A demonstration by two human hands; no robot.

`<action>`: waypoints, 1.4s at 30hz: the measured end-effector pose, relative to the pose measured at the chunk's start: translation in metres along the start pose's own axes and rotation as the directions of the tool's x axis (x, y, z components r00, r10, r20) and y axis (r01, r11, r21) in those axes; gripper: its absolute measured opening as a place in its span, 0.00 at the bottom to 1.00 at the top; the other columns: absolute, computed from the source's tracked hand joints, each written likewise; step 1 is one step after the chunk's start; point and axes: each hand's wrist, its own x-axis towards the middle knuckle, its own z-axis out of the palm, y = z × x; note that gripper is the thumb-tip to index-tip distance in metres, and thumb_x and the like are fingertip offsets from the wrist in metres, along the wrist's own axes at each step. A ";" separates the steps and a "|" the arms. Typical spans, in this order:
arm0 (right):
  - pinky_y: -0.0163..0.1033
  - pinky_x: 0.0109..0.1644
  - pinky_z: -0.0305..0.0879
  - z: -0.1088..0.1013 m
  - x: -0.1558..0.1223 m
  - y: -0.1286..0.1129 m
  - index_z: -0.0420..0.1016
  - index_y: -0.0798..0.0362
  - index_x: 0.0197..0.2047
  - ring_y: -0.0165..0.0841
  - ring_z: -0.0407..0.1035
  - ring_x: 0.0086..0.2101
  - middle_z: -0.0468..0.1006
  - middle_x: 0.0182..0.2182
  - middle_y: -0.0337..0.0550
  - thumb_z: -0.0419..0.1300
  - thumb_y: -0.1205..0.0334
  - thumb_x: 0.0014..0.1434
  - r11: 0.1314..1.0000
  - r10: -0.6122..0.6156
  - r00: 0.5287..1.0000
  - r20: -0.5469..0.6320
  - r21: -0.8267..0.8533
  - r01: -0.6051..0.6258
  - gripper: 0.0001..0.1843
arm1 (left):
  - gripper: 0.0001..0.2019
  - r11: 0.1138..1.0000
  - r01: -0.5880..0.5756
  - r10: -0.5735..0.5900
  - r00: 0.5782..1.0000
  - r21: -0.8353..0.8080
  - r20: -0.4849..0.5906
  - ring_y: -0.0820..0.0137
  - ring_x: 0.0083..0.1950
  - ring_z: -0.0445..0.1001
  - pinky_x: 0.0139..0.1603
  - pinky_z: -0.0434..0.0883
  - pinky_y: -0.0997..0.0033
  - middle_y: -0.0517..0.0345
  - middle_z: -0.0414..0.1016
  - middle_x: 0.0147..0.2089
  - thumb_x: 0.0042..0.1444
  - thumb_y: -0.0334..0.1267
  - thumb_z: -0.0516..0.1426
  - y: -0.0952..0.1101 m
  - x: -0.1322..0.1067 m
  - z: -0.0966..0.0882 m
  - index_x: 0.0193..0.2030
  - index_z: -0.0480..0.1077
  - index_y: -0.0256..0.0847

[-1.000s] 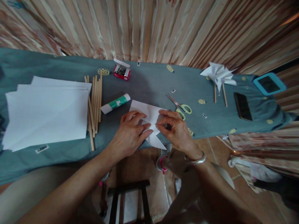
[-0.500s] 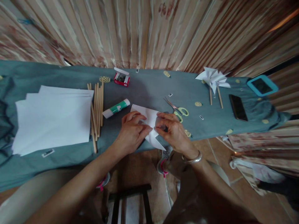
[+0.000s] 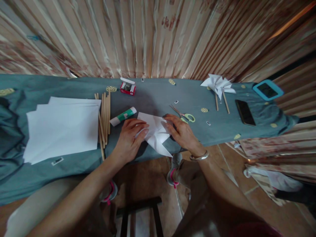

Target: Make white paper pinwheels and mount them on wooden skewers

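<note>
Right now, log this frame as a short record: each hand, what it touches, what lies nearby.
Left hand: flat on the folded white paper
Right hand: pressing the same paper's right side
Surface: teal tablecloth
Left of hands: glue stick, wooden sticks, sheet stack
Right of hands: scissors, paper pinwheel, phone

The white paper [image 3: 155, 131] lies flat at the near edge of the blue-grey tabletop [image 3: 153, 97], partly under my left hand [image 3: 128, 140] and my right hand [image 3: 182, 133], which rest spread on it. It is folded into pointed flaps. One corner points away from me, and a sharp tip juts past the tabletop's edge toward me. Creases cross its middle
</note>
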 end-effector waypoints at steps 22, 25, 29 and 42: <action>0.33 0.26 0.60 -0.011 -0.001 0.025 0.78 0.53 0.34 0.25 0.65 0.21 0.75 0.21 0.34 0.70 0.55 0.41 0.618 0.428 0.894 0.130 0.680 -0.395 0.16 | 0.17 0.999 0.016 -0.015 1.000 0.042 -0.024 0.62 0.58 0.67 0.64 0.61 0.53 0.53 0.74 0.53 0.65 0.45 0.46 -0.003 -0.001 -0.010 0.48 0.73 0.42; 0.33 0.24 0.59 -0.016 -0.010 0.026 0.78 0.54 0.33 0.24 0.62 0.20 0.72 0.18 0.32 0.72 0.53 0.39 0.591 0.546 0.838 -0.007 0.712 -0.379 0.18 | 0.17 0.997 0.029 -0.024 0.998 0.071 -0.065 0.62 0.60 0.65 0.65 0.60 0.52 0.54 0.73 0.55 0.66 0.45 0.46 -0.002 0.002 -0.011 0.50 0.72 0.43; 0.32 0.23 0.61 -0.010 -0.033 0.012 0.77 0.54 0.37 0.25 0.64 0.19 0.73 0.19 0.33 0.69 0.54 0.44 0.603 0.533 0.845 0.036 0.684 -0.410 0.17 | 0.17 0.993 0.020 -0.013 0.998 0.114 -0.065 0.61 0.61 0.65 0.64 0.61 0.51 0.54 0.72 0.56 0.65 0.45 0.46 0.000 0.005 -0.012 0.51 0.71 0.44; 0.56 0.63 0.60 -0.016 -0.068 -0.008 0.66 0.53 0.61 0.45 0.61 0.60 0.67 0.61 0.54 0.54 0.67 0.62 0.994 -0.058 0.998 0.015 -0.097 0.059 0.24 | 0.14 0.980 -0.112 0.112 0.994 0.164 0.008 0.58 0.63 0.62 0.65 0.59 0.47 0.53 0.70 0.58 0.64 0.42 0.49 0.005 0.004 -0.006 0.49 0.73 0.46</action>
